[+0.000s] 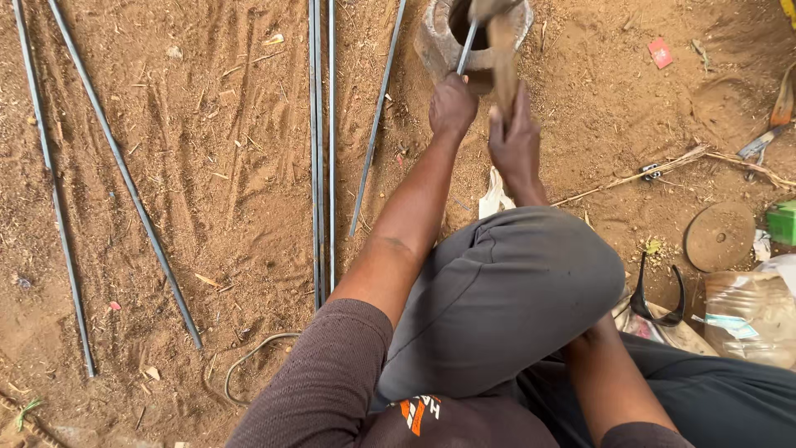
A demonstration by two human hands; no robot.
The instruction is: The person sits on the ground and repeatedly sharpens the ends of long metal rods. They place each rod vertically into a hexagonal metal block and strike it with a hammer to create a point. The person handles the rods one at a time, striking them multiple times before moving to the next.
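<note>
I look down on bare brown ground [207, 166] with my bent knee [506, 290] in grey trousers filling the lower middle. Long steel rods [319, 149] lie on the dirt to my left, some side by side, two more slanting further out [124, 174]. At the top edge stands a grey block [431, 37] with a round hole. My left hand [453, 104] is curled tight around a thin rod [467, 48] that runs up into that hole. My right hand [514, 141] is wrapped around a wooden handle [502, 62], just beside the left, the handle rising over the block. To my right lie a round disc [720, 236], a clear bag [750, 315] and dark glasses [659, 303], well apart from both hands.
</note>
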